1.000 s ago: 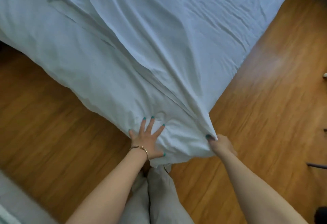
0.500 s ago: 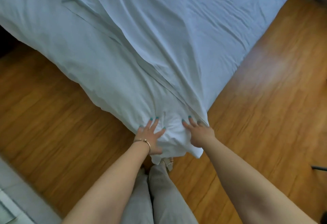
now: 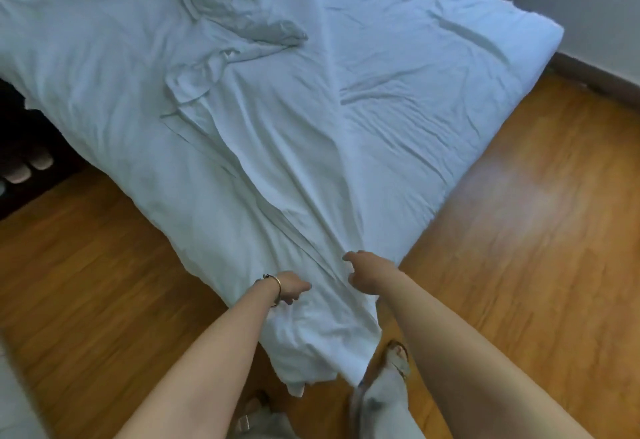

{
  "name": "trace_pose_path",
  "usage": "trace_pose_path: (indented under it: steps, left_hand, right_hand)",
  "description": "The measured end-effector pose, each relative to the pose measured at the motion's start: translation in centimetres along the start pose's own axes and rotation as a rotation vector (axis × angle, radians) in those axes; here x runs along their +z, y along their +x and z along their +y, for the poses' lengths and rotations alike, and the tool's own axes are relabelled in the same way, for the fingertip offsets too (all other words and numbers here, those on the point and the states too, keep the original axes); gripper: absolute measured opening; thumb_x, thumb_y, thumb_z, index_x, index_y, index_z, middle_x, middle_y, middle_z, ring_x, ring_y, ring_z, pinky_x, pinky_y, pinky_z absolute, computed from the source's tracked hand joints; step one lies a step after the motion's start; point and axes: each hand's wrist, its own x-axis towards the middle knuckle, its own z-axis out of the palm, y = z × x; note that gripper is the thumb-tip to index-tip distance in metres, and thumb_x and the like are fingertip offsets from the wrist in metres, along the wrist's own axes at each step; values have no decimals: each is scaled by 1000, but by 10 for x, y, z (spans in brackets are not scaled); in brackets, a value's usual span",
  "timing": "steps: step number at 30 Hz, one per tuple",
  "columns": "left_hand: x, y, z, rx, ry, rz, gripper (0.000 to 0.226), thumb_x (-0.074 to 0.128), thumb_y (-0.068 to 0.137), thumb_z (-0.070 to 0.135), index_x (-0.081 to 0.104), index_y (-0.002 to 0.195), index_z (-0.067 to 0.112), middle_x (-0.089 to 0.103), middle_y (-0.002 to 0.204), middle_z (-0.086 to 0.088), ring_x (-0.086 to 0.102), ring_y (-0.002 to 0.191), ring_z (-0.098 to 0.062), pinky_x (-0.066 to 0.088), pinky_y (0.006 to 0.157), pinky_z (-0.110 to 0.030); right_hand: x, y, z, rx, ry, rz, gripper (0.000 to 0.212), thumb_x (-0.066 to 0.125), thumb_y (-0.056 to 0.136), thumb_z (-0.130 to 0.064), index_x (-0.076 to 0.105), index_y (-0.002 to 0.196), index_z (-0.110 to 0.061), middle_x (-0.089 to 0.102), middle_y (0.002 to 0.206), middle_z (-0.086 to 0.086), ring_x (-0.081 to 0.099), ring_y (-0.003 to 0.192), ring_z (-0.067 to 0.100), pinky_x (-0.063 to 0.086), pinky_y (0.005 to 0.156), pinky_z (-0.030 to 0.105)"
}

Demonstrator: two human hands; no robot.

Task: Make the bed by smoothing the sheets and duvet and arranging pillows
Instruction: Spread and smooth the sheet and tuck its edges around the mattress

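At bed corner, two hands, left hand (image 3: 292, 288) and right hand (image 3: 363, 272), grip one duvet (image 3: 242, 168).

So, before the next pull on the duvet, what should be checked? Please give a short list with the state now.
1. Left hand grips the duvet corner: ok.
2. Right hand has a grip: cannot tell, fingers curled at the cloth.
3. Duvet lies flat: not ok, a bunched fold up the bed.
4. Corner off the floor: not ok, it hangs down by the foot.
5. Pillows placed: cannot tell, none in view.
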Motion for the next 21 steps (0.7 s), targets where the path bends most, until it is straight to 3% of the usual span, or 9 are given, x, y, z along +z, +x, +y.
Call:
trace_pose_path:
  steps: [2,5,9,14,16,18,21]
  left_hand:
    - [-4,13,19,19,21,196,32,46,94,35,61,87,8,56,84,-1,48,76,-20,37,69,-27]
    - [-9,18,50,25,16,315,29,49,94,32,45,67,22,45,72,4,45,74,-18,35,67,-26]
    - [-20,19,66,-49,-27,394,21,53,91,41,53,79,23,56,86,1,53,80,-18,48,81,-32]
    - [-74,29,64,-156,-86,485,20,51,90,42,55,85,23,60,96,2,56,86,-18,47,83,-30]
    - [-104,40,62,-178,-141,519,23,50,89,37,61,103,22,62,111,1,58,98,-19,48,90,-32]
    - [-138,54,63,-202,-203,539,37,49,91,36,54,125,23,56,128,1,55,112,-21,45,95,-32]
    - [-195,87,63,-196,-302,573,51,48,92,39,41,139,22,47,140,-1,52,120,-21,45,98,-34]
  right_hand:
    - [-23,6,23,-21,-36,11,47,39,100,-28,33,147,-22,44,143,3,48,126,25,40,93,36]
    - [-55,14,57,-42,-97,23,45,35,102,-40,38,142,-20,52,135,4,54,117,25,41,82,35]
    - [-97,35,86,-14,-171,22,49,33,101,-47,42,139,-16,56,129,4,56,112,24,42,81,33]
    - [-144,92,56,-100,-212,41,50,33,101,-45,40,141,-16,51,134,5,50,121,26,40,83,37]
    - [-159,118,34,-184,-286,35,50,33,101,-45,40,141,-17,49,136,6,47,125,26,41,89,39]
    - [-177,146,12,-247,-359,16,49,34,101,-44,40,142,-17,46,139,6,44,127,26,41,93,40]
    - [-208,199,-21,-303,-405,11,48,38,101,-39,37,143,-17,42,142,5,40,131,25,42,97,42]
